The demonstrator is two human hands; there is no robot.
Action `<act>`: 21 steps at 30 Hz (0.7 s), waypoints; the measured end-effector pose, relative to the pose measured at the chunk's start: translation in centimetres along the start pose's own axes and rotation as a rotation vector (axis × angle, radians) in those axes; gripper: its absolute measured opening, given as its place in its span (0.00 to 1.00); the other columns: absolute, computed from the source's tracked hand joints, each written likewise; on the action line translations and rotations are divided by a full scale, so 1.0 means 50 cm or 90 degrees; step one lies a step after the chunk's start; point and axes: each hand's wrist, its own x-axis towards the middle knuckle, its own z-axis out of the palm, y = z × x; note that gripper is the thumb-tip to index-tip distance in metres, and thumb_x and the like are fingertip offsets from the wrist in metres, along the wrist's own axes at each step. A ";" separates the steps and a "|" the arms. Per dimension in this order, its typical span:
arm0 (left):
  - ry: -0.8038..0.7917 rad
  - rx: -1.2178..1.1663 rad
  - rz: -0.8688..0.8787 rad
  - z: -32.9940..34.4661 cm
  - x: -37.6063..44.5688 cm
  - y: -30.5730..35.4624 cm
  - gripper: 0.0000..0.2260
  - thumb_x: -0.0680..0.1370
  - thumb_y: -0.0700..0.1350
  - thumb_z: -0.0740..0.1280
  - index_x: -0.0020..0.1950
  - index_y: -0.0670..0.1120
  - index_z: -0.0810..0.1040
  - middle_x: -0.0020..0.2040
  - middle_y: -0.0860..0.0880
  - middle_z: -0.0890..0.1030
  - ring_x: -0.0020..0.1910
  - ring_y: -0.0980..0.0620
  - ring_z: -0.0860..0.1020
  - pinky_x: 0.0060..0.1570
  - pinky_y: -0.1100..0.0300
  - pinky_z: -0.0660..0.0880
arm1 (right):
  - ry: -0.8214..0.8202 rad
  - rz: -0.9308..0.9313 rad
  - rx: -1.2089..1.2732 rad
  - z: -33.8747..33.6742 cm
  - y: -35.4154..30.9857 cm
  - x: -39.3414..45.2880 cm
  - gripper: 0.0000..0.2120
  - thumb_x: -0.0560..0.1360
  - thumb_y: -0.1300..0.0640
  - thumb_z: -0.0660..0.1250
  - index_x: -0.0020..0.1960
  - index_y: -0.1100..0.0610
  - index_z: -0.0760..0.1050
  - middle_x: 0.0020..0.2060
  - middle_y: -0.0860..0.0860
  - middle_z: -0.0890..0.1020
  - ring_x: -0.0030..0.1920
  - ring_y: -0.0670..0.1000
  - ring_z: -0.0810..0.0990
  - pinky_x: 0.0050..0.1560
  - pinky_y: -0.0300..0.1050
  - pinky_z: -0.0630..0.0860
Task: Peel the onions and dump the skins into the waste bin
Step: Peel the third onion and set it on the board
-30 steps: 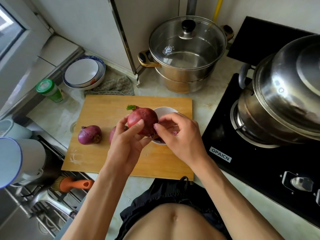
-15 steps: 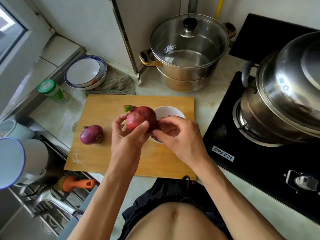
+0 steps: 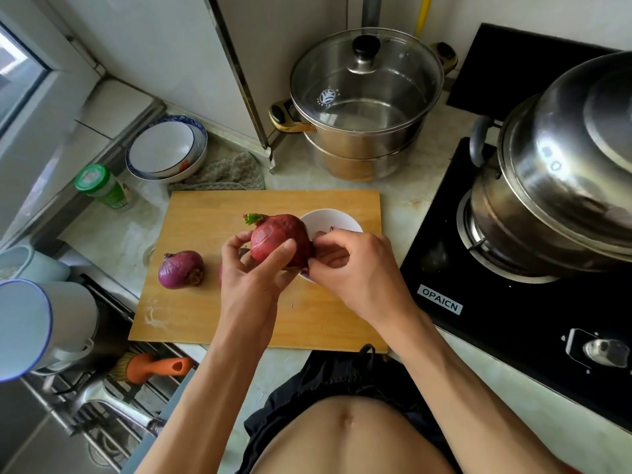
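Observation:
My left hand (image 3: 253, 271) grips a red onion (image 3: 278, 239) with a green sprout, held above the wooden cutting board (image 3: 205, 313). My right hand (image 3: 352, 268) pinches the onion's skin at its right side, over a small white bowl (image 3: 328, 218) that holds purple skin pieces. A second purple onion (image 3: 179, 270) lies on the board to the left. A sliver of a third onion (image 3: 220, 273) shows behind my left wrist. No waste bin is in view.
A steel pot with glass lid (image 3: 366, 107) stands behind the board. A large lidded steel pot (image 3: 564, 183) sits on the black gas stove (image 3: 496, 302) at right. Stacked bowls (image 3: 164, 152), a green-capped bottle (image 3: 102, 186), a cloth (image 3: 225, 172), a dish rack with mugs (image 3: 41, 326) are at left.
The onion has been turned slightly in my left hand, and my right hand's fingers have closed in on its right side. The camera view shifted a little.

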 end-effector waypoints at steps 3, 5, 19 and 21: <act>0.003 0.007 -0.001 -0.002 -0.002 0.001 0.25 0.66 0.39 0.77 0.59 0.49 0.70 0.59 0.41 0.79 0.52 0.44 0.85 0.49 0.52 0.81 | -0.009 -0.006 -0.004 0.000 -0.001 -0.001 0.05 0.70 0.56 0.74 0.43 0.57 0.84 0.36 0.48 0.86 0.38 0.47 0.85 0.58 0.49 0.79; 0.007 0.010 0.000 -0.002 -0.003 0.001 0.25 0.66 0.39 0.77 0.59 0.49 0.71 0.61 0.39 0.79 0.53 0.44 0.85 0.49 0.52 0.81 | -0.009 -0.013 -0.010 0.002 -0.004 -0.003 0.06 0.71 0.55 0.72 0.41 0.58 0.83 0.34 0.49 0.85 0.36 0.51 0.84 0.58 0.50 0.79; -0.079 -0.048 -0.097 0.002 -0.014 0.012 0.23 0.75 0.41 0.74 0.68 0.43 0.69 0.58 0.38 0.85 0.57 0.40 0.85 0.50 0.51 0.83 | 0.033 0.059 0.098 -0.011 0.003 -0.004 0.05 0.71 0.56 0.77 0.45 0.57 0.84 0.36 0.46 0.85 0.38 0.43 0.84 0.43 0.43 0.82; -0.084 -0.046 -0.101 0.007 -0.014 0.013 0.25 0.75 0.42 0.72 0.70 0.42 0.69 0.57 0.39 0.85 0.58 0.40 0.84 0.52 0.50 0.83 | 0.040 0.067 0.090 -0.013 -0.001 -0.003 0.09 0.70 0.52 0.78 0.45 0.57 0.84 0.36 0.46 0.85 0.38 0.43 0.83 0.42 0.40 0.81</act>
